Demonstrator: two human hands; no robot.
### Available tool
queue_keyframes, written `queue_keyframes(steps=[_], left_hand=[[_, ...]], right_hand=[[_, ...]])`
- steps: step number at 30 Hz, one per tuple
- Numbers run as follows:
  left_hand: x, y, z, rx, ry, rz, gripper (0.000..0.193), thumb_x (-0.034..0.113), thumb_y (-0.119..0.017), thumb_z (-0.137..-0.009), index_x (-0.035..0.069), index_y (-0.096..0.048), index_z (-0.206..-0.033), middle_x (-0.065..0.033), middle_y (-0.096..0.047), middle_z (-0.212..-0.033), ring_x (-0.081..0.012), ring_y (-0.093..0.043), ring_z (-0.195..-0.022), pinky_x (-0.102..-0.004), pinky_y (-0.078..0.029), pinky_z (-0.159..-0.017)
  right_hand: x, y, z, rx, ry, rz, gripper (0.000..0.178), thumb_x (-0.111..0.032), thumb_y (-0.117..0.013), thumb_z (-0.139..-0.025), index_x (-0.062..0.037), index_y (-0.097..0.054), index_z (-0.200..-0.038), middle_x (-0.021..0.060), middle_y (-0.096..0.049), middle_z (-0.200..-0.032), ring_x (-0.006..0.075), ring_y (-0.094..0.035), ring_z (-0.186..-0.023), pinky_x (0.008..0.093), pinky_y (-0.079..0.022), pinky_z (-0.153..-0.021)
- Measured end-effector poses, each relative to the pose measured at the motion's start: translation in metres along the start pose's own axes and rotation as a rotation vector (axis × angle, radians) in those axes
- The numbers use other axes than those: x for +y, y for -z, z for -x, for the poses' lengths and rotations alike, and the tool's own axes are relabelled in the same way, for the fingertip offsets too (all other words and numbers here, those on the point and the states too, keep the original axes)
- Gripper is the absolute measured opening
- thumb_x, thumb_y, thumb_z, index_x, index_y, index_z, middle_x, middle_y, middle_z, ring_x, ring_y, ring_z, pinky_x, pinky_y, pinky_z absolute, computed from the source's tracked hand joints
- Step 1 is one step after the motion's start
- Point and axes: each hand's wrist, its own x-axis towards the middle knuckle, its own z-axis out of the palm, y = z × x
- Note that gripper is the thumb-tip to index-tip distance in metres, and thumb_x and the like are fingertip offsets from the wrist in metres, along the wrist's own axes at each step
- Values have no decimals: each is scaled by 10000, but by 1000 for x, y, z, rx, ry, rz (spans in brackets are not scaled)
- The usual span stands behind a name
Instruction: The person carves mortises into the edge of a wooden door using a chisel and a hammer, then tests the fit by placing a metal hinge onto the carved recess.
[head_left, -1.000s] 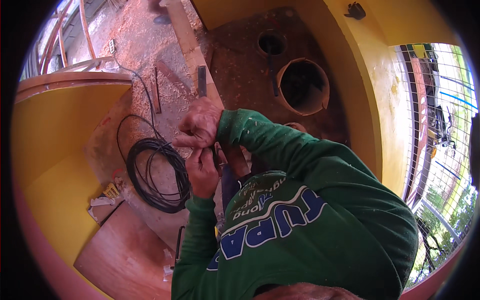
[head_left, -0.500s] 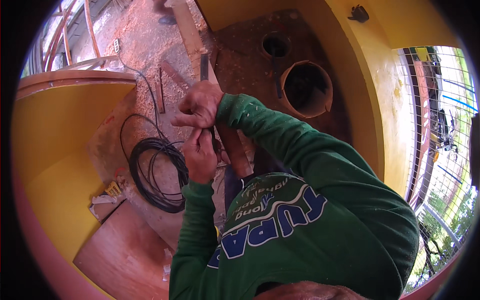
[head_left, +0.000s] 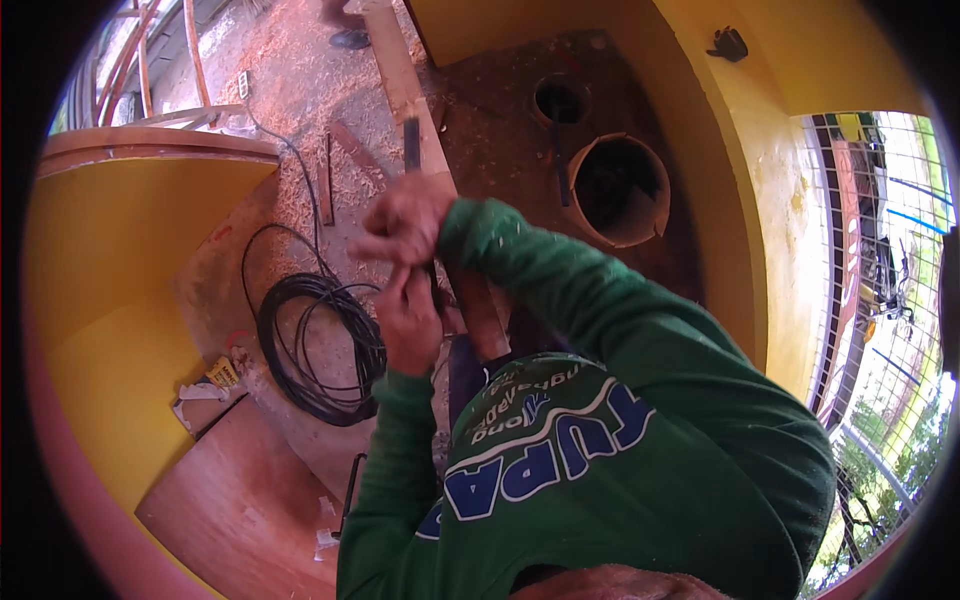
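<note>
A long dark flat bar (head_left: pixel 412 145) runs over a wooden board and passes under my right hand (head_left: pixel 408 218). That hand is smeared by motion, its fingers mostly curled over the bar with one finger pointing left. Just below it, my left hand (head_left: pixel 409 325) is closed, thumb and fingers pinched together close to the bar's nearer end. The two hands almost touch at the fingertips. Beneath them lies the reddish-brown near part of the board (head_left: pixel 476 312). My palms hide much of the bar, so its full shape does not show.
A coil of black cable (head_left: pixel 300 345) lies left of my hands, its lead running to a white socket strip (head_left: pixel 244 85). Wood shavings cover the far floor. Right stand a large round container (head_left: pixel 655 215) and yellow walls. A person's foot (head_left: pixel 350 39) shows at the top.
The whole view has shifted slightly down and right. My right hand has become blurred, while both hands keep nearly the same places on the bar. A black bent rod now shows beside my left forearm.
</note>
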Motion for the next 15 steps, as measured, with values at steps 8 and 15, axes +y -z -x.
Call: queue_keyframes(steps=[8,15], left_hand=[[20,2,-17,-104,689,742,192,161,-405,-856,27,-519,-779,-13,-447,-529,-61,-384,-383,-222,-295,-344],[-9,4,14,-93,498,451,180,143,-408,-851,17,-522,-789,-17,-480,-568,-63,-413,-420,-218,-310,-360]], right_hand=[[-2,-3,0,-59,-128,-39,448,-383,-556,-734,-49,-470,-448,157,-437,-456,325,-467,-452,393,-358,-444],[-1,-7,-3,-52,-75,30,453,-413,-546,-728,-61,-476,-452,151,-449,-461,316,-489,-465,395,-374,-444]])
